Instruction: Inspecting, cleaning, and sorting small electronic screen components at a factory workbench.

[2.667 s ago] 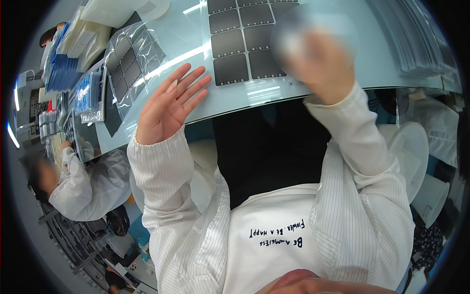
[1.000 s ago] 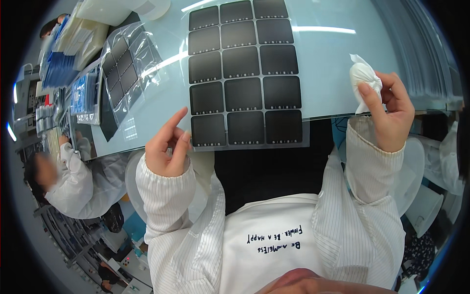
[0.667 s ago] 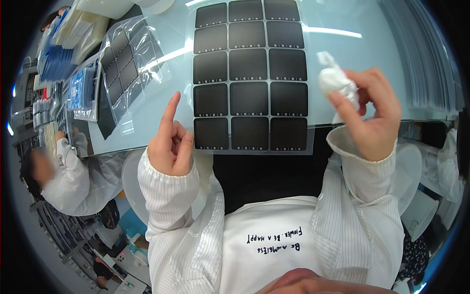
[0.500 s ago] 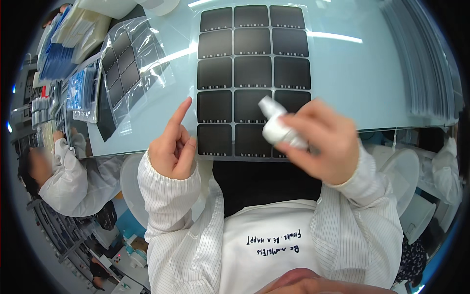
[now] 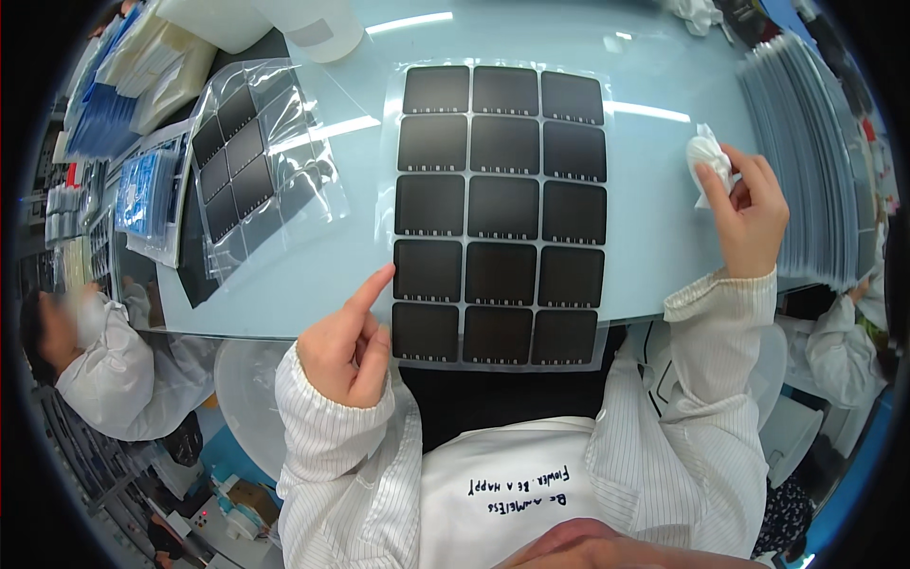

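Observation:
A clear sheet (image 5: pixel 502 368) bearing rows of dark rounded rectangular panels lies on the glass table before me, its near end reaching the table edge. At its lower left is my left hand (image 5: pixel 343 351); the index finger stretches out to the sheet's left edge, the other fingers are loosely curled, and nothing is in them. Off to the right of the sheet, my right hand (image 5: pixel 752 209) pinches a crumpled white wipe (image 5: pixel 706 163) between thumb and fingers, over or on the glass; contact with the glass cannot be made out.
A tall stack of clear sheets (image 5: pixel 806 171) stands at the right. To the left lie a clear plastic bag (image 5: pixel 308 175) with dark panels and a blue-wrapped pack (image 5: pixel 147 194). A white tub (image 5: pixel 327 43) stands at the back, crumpled white material (image 5: pixel 697 14) at the back right. Co-workers sit on both sides.
My right hand has moved from over the sheet's lower right out to the right, beyond the sheet, holding something white in both frames. The whole view has shifted; my left finger stays by the sheet's edge.

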Demonstrator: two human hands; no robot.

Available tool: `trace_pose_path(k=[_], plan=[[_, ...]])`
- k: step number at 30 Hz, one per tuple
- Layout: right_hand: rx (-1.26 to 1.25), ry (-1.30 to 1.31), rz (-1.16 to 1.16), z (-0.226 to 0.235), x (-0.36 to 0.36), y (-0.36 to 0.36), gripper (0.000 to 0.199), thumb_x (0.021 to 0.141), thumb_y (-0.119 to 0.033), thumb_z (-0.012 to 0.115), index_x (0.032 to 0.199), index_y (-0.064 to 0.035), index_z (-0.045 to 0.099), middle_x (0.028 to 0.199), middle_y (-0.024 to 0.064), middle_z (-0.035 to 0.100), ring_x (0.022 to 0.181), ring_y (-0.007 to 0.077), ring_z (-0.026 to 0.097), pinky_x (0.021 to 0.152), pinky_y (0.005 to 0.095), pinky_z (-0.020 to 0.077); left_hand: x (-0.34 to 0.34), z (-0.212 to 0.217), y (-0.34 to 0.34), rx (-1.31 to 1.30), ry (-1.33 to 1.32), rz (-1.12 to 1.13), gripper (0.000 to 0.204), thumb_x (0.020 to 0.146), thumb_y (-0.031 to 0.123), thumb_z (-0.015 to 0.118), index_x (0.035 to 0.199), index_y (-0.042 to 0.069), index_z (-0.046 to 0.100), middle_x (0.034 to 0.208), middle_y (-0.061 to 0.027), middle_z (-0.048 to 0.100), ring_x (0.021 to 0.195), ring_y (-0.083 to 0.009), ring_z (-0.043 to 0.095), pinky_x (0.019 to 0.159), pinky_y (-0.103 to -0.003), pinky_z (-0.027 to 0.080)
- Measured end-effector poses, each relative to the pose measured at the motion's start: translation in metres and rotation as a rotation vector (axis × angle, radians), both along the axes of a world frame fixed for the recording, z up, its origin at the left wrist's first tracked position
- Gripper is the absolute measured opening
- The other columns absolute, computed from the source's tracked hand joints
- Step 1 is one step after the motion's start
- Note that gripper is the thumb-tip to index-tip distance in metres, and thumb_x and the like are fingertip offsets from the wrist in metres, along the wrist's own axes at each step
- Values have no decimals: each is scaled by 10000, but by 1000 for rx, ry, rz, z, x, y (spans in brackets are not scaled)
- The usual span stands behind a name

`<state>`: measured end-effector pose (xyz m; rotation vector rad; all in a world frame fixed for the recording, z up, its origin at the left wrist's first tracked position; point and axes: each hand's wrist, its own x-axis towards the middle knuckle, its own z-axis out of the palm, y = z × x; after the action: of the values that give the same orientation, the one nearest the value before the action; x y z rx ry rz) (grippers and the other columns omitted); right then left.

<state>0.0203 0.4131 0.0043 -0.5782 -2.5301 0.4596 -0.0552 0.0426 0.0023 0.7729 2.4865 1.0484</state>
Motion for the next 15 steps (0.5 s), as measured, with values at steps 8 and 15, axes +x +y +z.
trace_pose_path(k=[8, 15], plan=[[-209, -33, 285, 9, -11, -49, 291, 690, -54, 722, 965, -2, 644, 784, 53, 564, 573, 91, 472, 476, 204, 355, -8, -2, 1, -28, 3, -42, 534, 681, -67, 507, 1208, 5, 543, 489, -24, 417, 392, -141, 419, 428, -245, 360], [-35, -125, 372, 2, -33, -20, 306, 720, -64, 696, 1019, -22, 643, 835, 62, 577, 613, 116, 527, 501, 232, 416, -4, 8, -5, -23, 0, -13, 523, 671, -73, 511, 1187, 1, 560, 479, -22, 427, 391, -143, 427, 426, -247, 367]])
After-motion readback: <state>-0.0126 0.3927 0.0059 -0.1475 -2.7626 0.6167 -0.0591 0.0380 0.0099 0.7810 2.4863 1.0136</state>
